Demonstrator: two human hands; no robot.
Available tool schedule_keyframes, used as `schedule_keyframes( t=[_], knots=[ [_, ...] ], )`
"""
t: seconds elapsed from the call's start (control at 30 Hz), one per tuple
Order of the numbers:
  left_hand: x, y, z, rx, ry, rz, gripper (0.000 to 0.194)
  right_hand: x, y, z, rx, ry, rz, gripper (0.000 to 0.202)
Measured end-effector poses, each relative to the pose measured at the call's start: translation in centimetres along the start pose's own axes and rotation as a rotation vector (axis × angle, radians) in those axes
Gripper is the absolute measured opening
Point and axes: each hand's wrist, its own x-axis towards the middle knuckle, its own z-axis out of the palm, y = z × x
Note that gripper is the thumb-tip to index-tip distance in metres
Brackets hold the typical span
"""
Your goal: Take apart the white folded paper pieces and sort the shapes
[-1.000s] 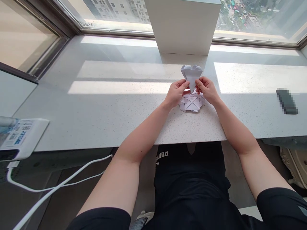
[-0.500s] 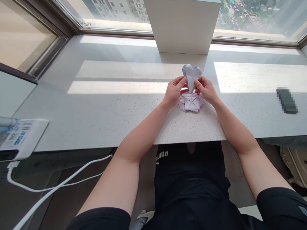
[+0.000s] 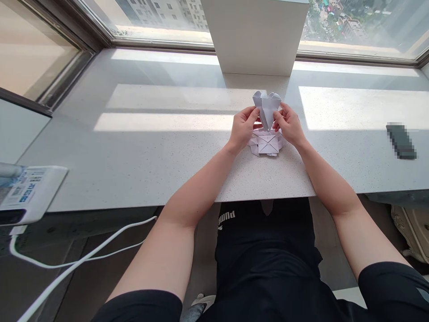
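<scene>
Shifted slightly left since the earlier frame, the folded paper (image 3: 268,112) is upright right of centre. My left hand (image 3: 244,127) clasps its left side, creased paper pieces (image 3: 268,145) lie just below, and my right hand (image 3: 290,125) clasps its right side.

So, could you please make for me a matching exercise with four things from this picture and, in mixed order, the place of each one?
Things:
1. flared folded paper
2. creased papers
3. dark pixelated object
4. thick white cable

Places:
A. on the right part of the counter
B. in front of the counter's edge, at left
C. between the fingers of the left hand and right hand
D. on the counter, just nearer than the hands' fingers

Right pairs: 1-C, 2-D, 3-A, 4-B
</scene>
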Motion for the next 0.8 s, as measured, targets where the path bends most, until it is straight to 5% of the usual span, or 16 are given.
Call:
schedule_keyframes(
  t=[0.2, 0.4, 0.8],
  knots=[
    [-0.3, 0.2, 0.3, 0.016, -0.005, 0.016, 0.051, -0.2, 0.3, 0.3, 0.025, 0.067, 0.01, 0.091],
    [-0.7, 0.9, 0.4, 0.003, -0.031, -0.005, 0.038, -0.4, -0.5, 0.5, 0.022, 0.044, 0.024, 0.086],
    [0.0, -0.7, -0.4, -0.036, -0.122, 0.101, 0.042, -0.4, -0.2, 0.6, 0.089, 0.098, 0.033, 0.086]
  ],
)
